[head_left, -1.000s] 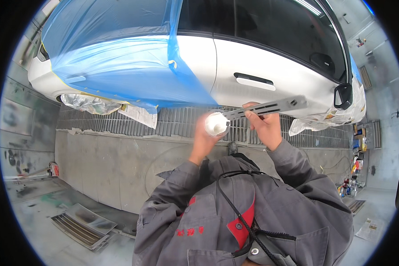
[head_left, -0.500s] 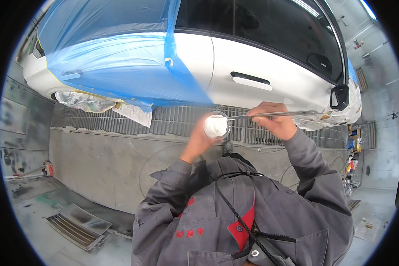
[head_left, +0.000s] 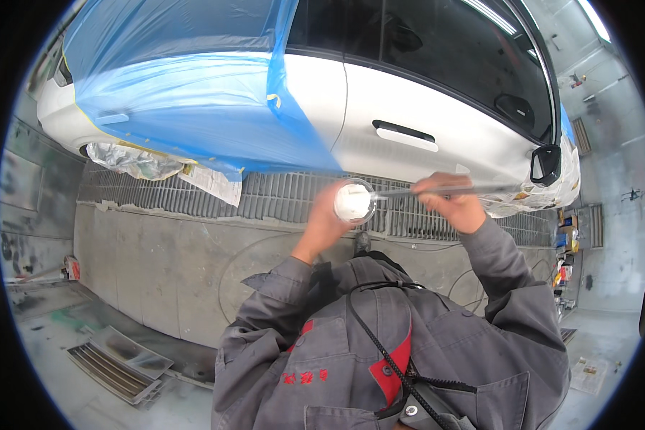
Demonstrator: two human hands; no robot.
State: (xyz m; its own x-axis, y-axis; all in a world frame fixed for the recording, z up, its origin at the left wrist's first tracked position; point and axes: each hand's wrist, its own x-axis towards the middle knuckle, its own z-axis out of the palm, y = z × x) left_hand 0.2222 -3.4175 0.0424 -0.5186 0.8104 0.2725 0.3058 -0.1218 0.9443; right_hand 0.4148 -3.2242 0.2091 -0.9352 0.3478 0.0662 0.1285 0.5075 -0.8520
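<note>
My left hand (head_left: 322,221), slightly smeared by motion, is wrapped round a clear cup of white paint (head_left: 353,203) in front of my body. Pinched in the fingers of my right hand (head_left: 454,202) is a long, thin grey stirring stick (head_left: 493,190), held nearly level. Its left end reaches the cup's rim; whether the tip is in the paint I cannot tell. Beyond both hands stands a white car (head_left: 444,93), its rear part on the left draped in blue masking film (head_left: 186,100).
A floor grate (head_left: 279,190) runs along beneath the car, whose side mirror (head_left: 546,165) juts out at the right. Newspaper and film hang low at the wheel on the left. Cans and boxes (head_left: 567,236) line the right wall, and a hose lies on the floor.
My right hand and the stick have shifted slightly left and down. The cup in my left hand has moved a little to the right. Both grips stay the same.
</note>
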